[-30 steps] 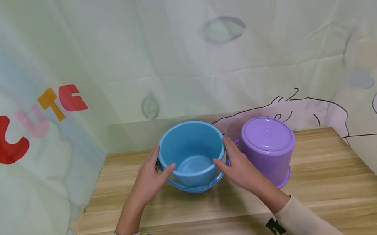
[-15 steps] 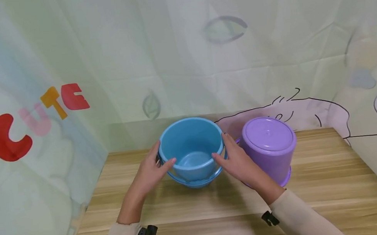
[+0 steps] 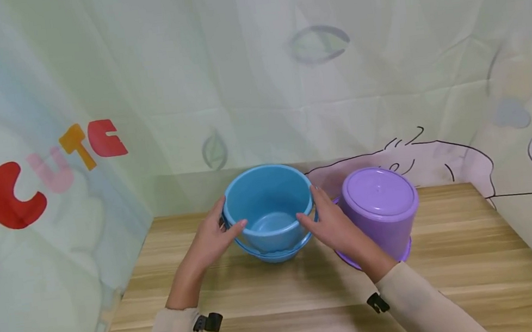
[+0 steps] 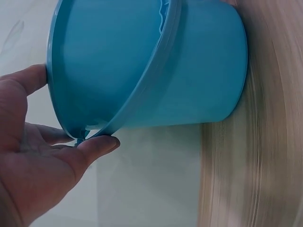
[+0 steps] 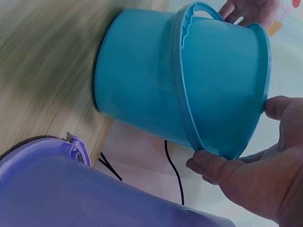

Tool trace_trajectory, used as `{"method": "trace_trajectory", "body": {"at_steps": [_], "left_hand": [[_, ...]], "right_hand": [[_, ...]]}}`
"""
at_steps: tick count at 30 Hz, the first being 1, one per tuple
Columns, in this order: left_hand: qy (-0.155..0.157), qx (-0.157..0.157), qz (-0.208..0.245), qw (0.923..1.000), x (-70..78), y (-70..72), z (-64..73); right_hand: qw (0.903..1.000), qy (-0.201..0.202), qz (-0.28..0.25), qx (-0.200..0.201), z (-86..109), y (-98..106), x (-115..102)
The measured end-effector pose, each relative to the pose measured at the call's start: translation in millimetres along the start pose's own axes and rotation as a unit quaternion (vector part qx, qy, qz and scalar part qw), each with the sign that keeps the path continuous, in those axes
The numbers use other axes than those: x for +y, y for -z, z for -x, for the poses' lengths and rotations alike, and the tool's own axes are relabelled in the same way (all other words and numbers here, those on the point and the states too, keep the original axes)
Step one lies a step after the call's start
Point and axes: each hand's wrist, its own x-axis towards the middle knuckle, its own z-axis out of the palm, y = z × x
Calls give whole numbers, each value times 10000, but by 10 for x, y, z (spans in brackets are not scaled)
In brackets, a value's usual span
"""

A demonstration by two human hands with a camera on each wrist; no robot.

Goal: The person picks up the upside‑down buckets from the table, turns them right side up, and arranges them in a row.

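A blue plastic bucket (image 3: 268,198) stands upright near the back of the table, its mouth facing up and nothing visible inside. Its handle (image 5: 178,85) hangs down across the near side. My left hand (image 3: 209,240) grips the rim at the left, thumb at the front and fingers along the outside. On the opposite side, my right hand (image 3: 333,225) holds the rim in the same way. Both wrist views show the base of the bucket at the wooden surface. Close to my right hand, a purple bucket (image 3: 379,191) stands upside down, partly hidden by my right forearm.
The wooden table (image 3: 284,323) meets a printed curtain (image 3: 255,68) behind the buckets. More curtain closes in the left and right sides. The rim of the purple bucket (image 5: 71,189), with its handle joint, lies a short way from the blue one.
Both hands and the blue bucket have shifted slightly away from me, towards the back curtain. The grip looks the same, and the purple bucket stays in place.
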Motion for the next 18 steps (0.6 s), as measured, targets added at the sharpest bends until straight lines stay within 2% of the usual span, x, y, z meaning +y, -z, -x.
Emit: {"method": "trace_trajectory", "body": {"at_steps": [9, 18], "left_hand": [[-17, -33, 0, 10000, 12, 16, -13], [213, 42, -34, 9998, -1, 16, -3]], "right_hand": [[9999, 114, 8, 50, -17, -19, -6], [9998, 179, -86, 58, 1, -55, -14]]}}
